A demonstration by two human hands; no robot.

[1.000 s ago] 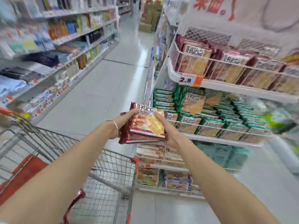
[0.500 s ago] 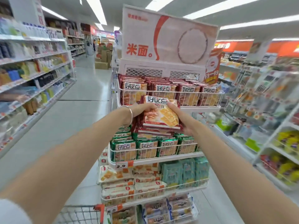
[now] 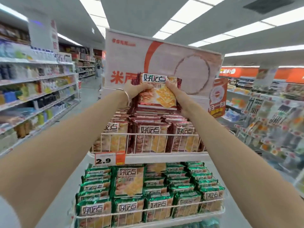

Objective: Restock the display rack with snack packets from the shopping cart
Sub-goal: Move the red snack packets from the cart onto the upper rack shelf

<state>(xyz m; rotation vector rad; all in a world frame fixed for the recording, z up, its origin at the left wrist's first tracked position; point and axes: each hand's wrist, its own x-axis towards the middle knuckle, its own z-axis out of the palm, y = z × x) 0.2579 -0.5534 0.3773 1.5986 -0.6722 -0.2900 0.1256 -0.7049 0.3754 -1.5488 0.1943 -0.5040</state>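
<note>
You hold a stack of dark red glossy snack packets (image 3: 156, 96) upright and facing you. The front one carries a white label with bold dark characters over a picture of pale yellow square crackers. Your left hand (image 3: 137, 91) grips the stack's left edge with its fingers curled over the upper front. Your right hand (image 3: 176, 96) clamps the right edge, fingers hooked over the top corner.

The stack sits above the top tier of the white wire display rack (image 3: 148, 134). Its lower edge is right over the matching red packets standing in the tier (image 3: 150, 140), and you cannot tell whether it touches them. Those packets fill the front row side to side, up against the wire rail.

Directly behind the stack stands a white and orange sign board (image 3: 189, 63), so room at the back is tight. Below the rail hangs a white and orange price tag reading 2.9 (image 3: 109, 159), and beneath it is a tier packed with green foil packets (image 3: 148, 195).

Left of the rack a grey aisle floor (image 3: 88, 89) lies open. To the right, the blurred shelves of goods (image 3: 271, 125) stand closer.
</note>
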